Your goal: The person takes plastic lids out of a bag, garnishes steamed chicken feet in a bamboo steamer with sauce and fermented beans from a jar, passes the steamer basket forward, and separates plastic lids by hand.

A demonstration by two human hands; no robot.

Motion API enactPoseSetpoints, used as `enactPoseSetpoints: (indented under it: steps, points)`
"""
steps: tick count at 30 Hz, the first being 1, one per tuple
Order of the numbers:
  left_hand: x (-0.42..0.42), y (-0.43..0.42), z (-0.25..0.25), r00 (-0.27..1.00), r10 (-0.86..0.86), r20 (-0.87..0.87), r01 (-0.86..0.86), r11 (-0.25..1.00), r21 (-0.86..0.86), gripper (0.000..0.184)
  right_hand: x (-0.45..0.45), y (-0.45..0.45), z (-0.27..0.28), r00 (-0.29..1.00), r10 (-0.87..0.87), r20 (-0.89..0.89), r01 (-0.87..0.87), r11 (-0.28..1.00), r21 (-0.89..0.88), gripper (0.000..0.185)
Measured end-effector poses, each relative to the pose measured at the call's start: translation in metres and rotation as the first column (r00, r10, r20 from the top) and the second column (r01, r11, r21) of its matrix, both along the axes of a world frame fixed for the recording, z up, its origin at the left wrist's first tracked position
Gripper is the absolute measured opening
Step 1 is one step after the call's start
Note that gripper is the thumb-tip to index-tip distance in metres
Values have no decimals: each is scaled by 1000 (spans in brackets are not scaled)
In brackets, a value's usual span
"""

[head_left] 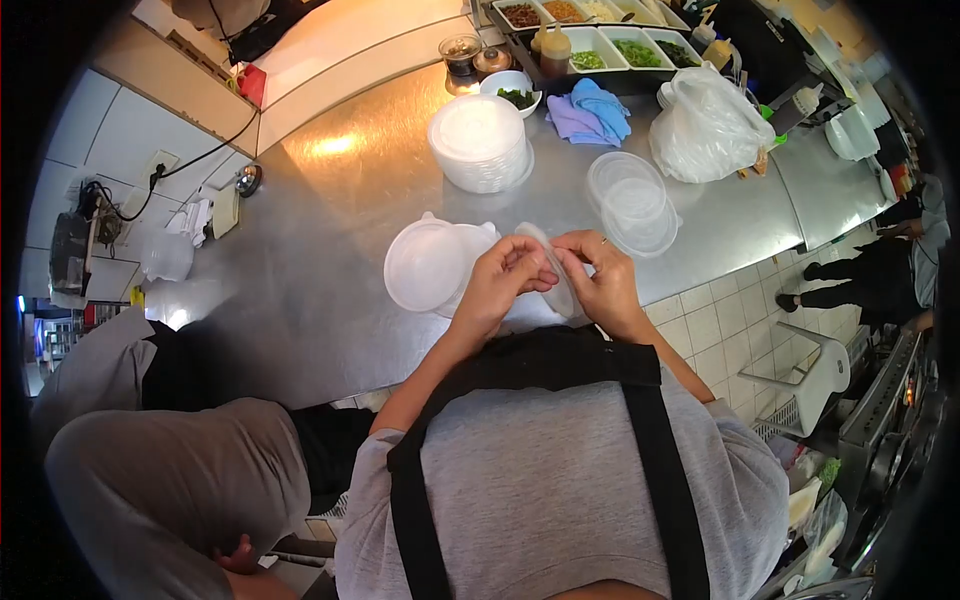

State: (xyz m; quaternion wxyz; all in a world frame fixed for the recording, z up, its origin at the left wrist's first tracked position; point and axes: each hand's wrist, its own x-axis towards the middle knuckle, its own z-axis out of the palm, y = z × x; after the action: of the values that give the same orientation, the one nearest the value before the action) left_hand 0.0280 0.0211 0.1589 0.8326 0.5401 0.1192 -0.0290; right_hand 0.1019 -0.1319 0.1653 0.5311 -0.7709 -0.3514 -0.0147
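Note:
A translucent plastic lid [562,296] stands tilted nearly edge-on between my hands, near the front of the steel table. My left hand [500,280] has its fingers curled closed at the lid's left face. From the right, my right hand [607,283], with a ring on one finger, pinches the lid's rim. Just left of my hands lie some loose whitish lids [420,262], overlapping one another. Further lids [640,215] overlap to the right. Behind my hands rises a tall stack of round plastic lids or containers [482,145]; I cannot tell which.
At the back are a topping rack [597,47], a bowl of dark greens [515,95], folded cloths [592,112] and a full plastic bag [705,125]. A seated person [180,480] is close on my left. Another person [900,260] stands far right, beyond a white chair [805,375].

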Motion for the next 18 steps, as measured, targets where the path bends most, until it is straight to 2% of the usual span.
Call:
enactPoseSetpoints:
  steps: [1, 3, 6, 9, 15, 18]
  points:
    - [2, -1, -2, 999, 24, -24, -26, 997, -75, 22, 0, -1, 1, 999, -1, -37, 1, 1000, -5, 12]
    - [2, -3, -3, 999, 43, -32, -45, 998, -45, 21, -1, -4, 5, 994, -9, -107, 7, 1000, -15, 12]
    - [1, -4, 0, 998, 52, -32, -53, 998, -29, 21, -2, -2, 6, 996, 24, -91, -25, 1000, -9, 14]
    - [-1, -5, 4, 995, 95, -29, -96, 995, -10, 20, -5, 1, 9, 978, 56, -203, -54, 998, 18, 12]
    - [-2, -4, -7, 989, 142, 51, -145, 988, 59, 20, -5, 7, 10, 983, 87, -164, -91, 996, -17, 14]
    - [-3, -2, -7, 987, 155, 42, -157, 986, 60, 17, -2, 8, 8, 942, 85, -324, -87, 996, 8, 14]
